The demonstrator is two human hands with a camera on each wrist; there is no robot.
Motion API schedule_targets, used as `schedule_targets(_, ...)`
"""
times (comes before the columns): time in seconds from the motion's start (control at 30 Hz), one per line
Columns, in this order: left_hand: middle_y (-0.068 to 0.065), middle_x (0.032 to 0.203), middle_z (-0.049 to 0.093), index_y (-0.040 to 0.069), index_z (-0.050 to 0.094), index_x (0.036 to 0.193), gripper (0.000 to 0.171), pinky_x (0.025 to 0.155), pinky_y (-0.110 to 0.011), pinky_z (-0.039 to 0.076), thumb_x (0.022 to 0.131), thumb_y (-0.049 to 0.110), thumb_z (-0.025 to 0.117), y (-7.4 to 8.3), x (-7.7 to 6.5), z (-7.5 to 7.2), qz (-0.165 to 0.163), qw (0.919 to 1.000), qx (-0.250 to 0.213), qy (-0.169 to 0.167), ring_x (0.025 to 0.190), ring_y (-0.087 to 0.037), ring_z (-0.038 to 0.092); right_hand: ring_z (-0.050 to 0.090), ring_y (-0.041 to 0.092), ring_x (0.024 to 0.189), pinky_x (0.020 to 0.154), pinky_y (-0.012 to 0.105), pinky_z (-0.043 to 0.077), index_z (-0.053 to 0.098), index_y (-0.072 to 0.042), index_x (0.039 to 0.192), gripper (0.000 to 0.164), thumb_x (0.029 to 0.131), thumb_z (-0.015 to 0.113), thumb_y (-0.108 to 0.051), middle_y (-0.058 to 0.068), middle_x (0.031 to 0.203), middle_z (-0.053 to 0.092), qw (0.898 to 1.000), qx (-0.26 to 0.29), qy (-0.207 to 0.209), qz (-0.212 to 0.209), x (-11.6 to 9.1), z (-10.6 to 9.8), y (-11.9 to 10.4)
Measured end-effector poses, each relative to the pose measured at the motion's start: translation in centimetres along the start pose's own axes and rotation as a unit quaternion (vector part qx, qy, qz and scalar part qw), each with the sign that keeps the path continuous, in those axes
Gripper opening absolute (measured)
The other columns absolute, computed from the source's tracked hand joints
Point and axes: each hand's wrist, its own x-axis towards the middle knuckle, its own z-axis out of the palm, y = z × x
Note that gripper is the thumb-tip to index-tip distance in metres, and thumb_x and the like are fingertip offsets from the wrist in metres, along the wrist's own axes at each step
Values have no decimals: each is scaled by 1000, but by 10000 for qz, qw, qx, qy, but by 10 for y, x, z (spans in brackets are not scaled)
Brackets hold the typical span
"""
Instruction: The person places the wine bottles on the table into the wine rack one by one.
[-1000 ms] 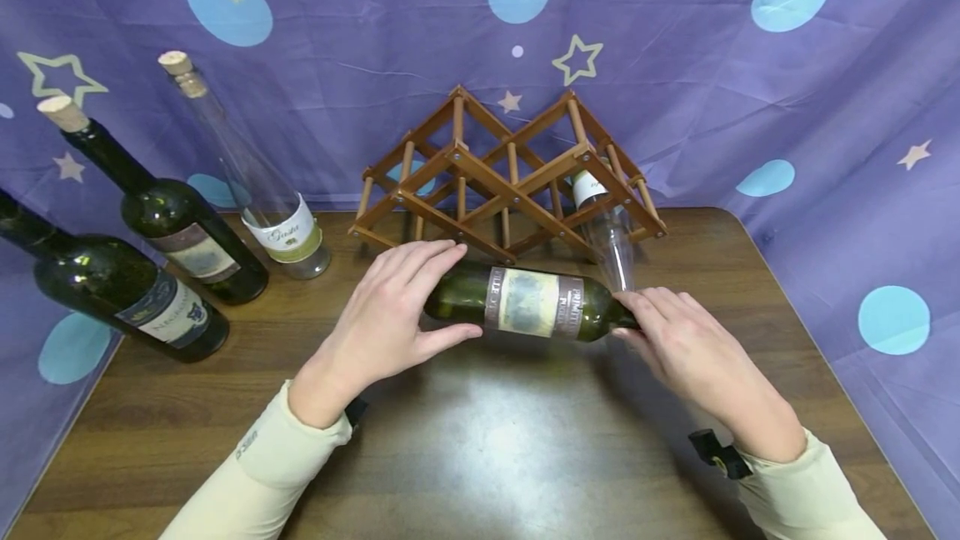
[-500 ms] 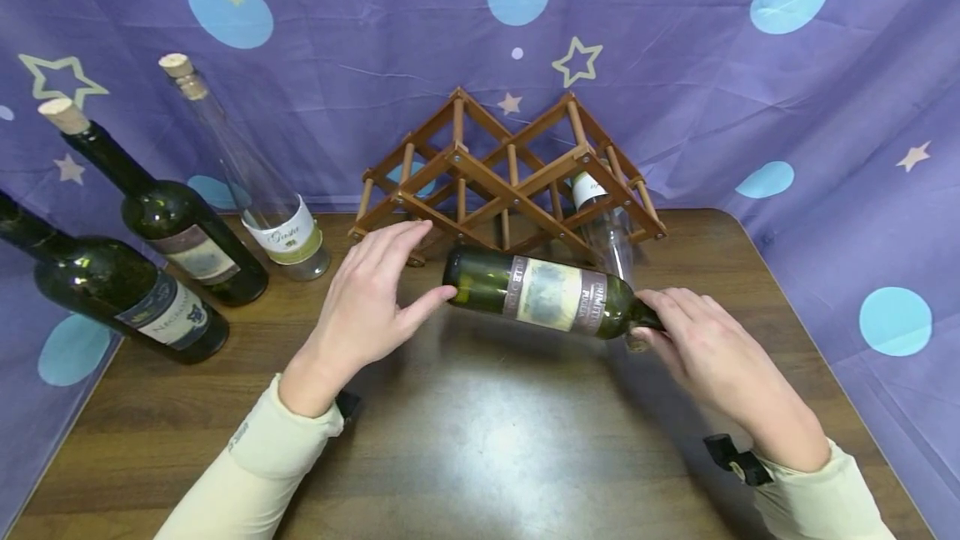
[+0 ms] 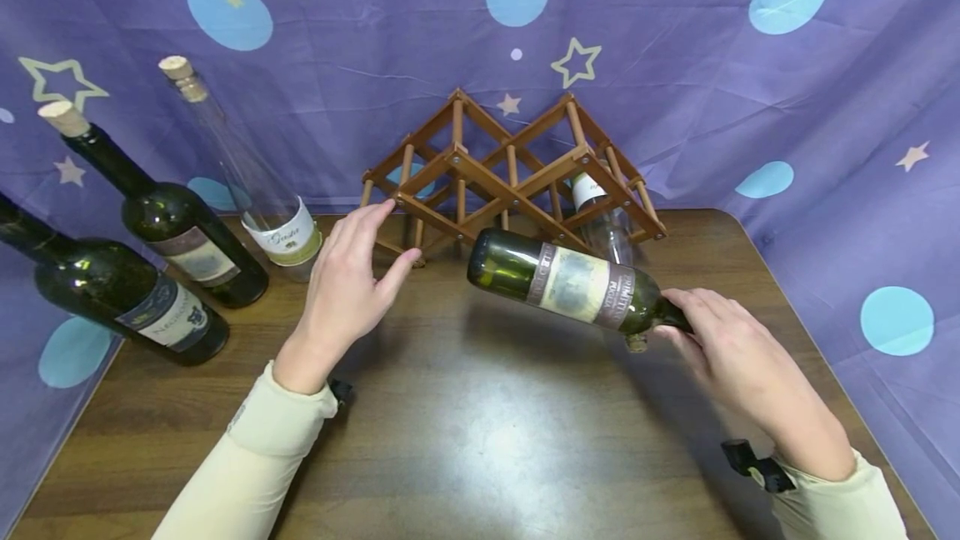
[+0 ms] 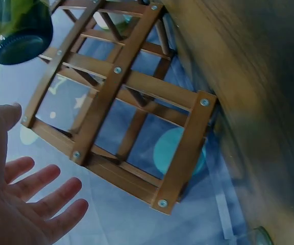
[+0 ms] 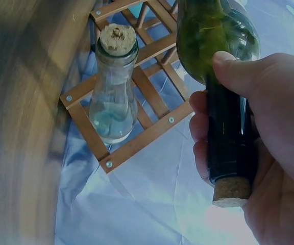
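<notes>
My right hand (image 3: 738,357) grips the neck of a green wine bottle (image 3: 562,286), which is held off the table on its side, base to the left and tilted slightly up. In the right wrist view its cork (image 5: 231,192) pokes out below my curled fingers. My left hand (image 3: 341,294) is apart from the bottle, its fingers spread, near the left front of a wooden wine rack (image 3: 515,194). A clear corked bottle (image 5: 115,97) lies in the rack's right-hand lower compartment, neck toward me; the green bottle partly hides it in the head view.
Upright at the left stand a clear corked bottle (image 3: 281,227), a corked green bottle (image 3: 191,240) and a larger dark bottle (image 3: 135,298). The brown table (image 3: 480,440) ends at a purple patterned curtain (image 3: 360,40) behind the rack.
My left hand has let go of the green bottle's base and moved left, its fingers opening. My right hand has carried the bottle rightward, with its base rising.
</notes>
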Motion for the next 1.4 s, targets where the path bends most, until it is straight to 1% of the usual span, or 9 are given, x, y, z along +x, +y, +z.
schedule_targets(0.13, -17, 135, 57, 2, 51, 143, 60, 104, -46, 39, 92, 28, 72, -9, 0, 5, -105, 9999, -10, 32, 121, -36, 53, 63, 31, 95, 85, 49, 49, 59, 5, 122, 42, 92, 65, -23, 13, 106, 65, 9999, -48, -18, 128, -3, -3, 2)
schedule_targets(0.37, -16, 139, 54, 2, 49, 145, 58, 109, -43, 35, 94, 25, 68, -22, 2, 12, -311, 9995, 36, 39, 126, -36, 49, 63, 32, 93, 84, 49, 49, 59, 3, 122, 43, 86, 72, -17, 12, 105, 64, 9992, -73, -36, 396, -9, -7, 4)
schedule_targets(0.47, -16, 141, 53, 3, 49, 145, 57, 110, -42, 35, 95, 23, 67, -26, 2, 15, -410, 9991, 46, 29, 128, -36, 48, 62, 32, 90, 82, 49, 49, 60, 3, 122, 45, 83, 75, -14, 11, 103, 64, 9987, -70, -23, 511, -11, -9, 5)
schedule_targets(0.6, -15, 142, 52, 4, 48, 146, 56, 109, -42, 35, 97, 23, 65, -33, 2, 19, -574, 9983, 45, -17, 128, -35, 48, 61, 30, 87, 78, 47, 49, 60, 4, 121, 46, 81, 76, -12, 12, 101, 63, 9982, -96, 55, 589, -14, -10, 8)
schedule_targets(0.77, -15, 141, 53, 4, 49, 146, 53, 109, -42, 35, 98, 20, 64, -42, 1, 25, -734, 9973, -1, -38, 128, -35, 48, 61, 28, 86, 76, 46, 49, 59, 6, 122, 46, 82, 76, -11, 14, 102, 64, 9972, -132, 121, 723, -17, -10, 11)
schedule_targets(0.97, -17, 138, 54, 4, 51, 145, 52, 108, -42, 36, 96, 16, 65, -48, 0, 30, -797, 9968, -43, 11, 127, -36, 49, 59, 25, 81, 70, 43, 48, 59, 7, 123, 44, 86, 74, -12, 14, 102, 64, 9943, -130, 121, 1055, -20, -10, 13)
schedule_targets(1.03, -17, 137, 55, 4, 51, 145, 51, 108, -42, 37, 97, 15, 65, -48, 0, 31, -825, 9966, -46, 5, 126, -35, 50, 59, 26, 81, 69, 43, 48, 59, 7, 123, 44, 87, 74, -12, 15, 103, 64, 9931, -105, 130, 1161, -21, -10, 14)
schedule_targets(1.23, -16, 132, 58, 6, 53, 143, 49, 104, -43, 40, 97, 17, 64, -51, -1, 35, -973, 9952, -20, -57, 120, -35, 54, 62, 31, 87, 73, 48, 49, 58, 8, 123, 43, 88, 73, -12, 18, 105, 64, 9902, 19, 165, 1390, -24, -11, 18)
schedule_targets(1.4, -16, 130, 60, 6, 54, 142, 47, 102, -44, 41, 97, 14, 64, -53, -1, 37, -1049, 9944, 4, -79, 119, -35, 55, 62, 38, 93, 77, 54, 49, 58, 9, 123, 42, 90, 72, -13, 22, 107, 64, 9874, 110, 192, 1569, -26, -10, 20)
